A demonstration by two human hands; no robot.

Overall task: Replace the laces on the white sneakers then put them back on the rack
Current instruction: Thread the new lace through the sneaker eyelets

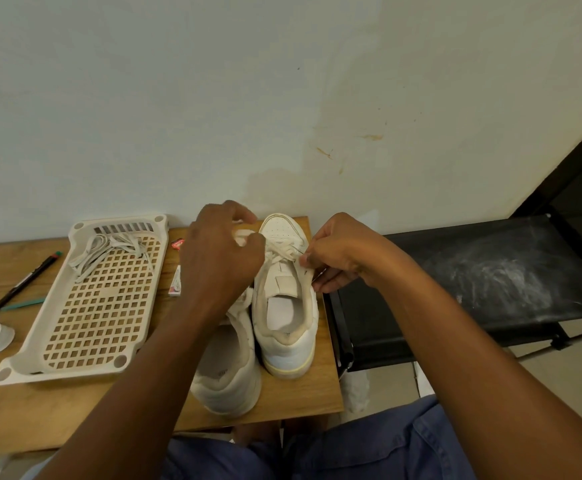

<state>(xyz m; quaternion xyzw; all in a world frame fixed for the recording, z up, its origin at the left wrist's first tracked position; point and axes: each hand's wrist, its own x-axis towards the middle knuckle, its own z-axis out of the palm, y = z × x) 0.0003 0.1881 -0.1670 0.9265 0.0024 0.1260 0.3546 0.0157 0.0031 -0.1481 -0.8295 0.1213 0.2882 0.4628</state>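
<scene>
Left to right: tray (33, 355) with loose laces (109, 249); left hand (220, 258) pinching lace at sneaker (284, 306) on table (282, 407); right hand (334, 259) pinching the other end. Uneven pulls could skip an eyelet.

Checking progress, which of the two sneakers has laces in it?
The right sneaker, between both hands; laces cross its eyelets. The left sneaker shows none, though its front is hidden.
</scene>
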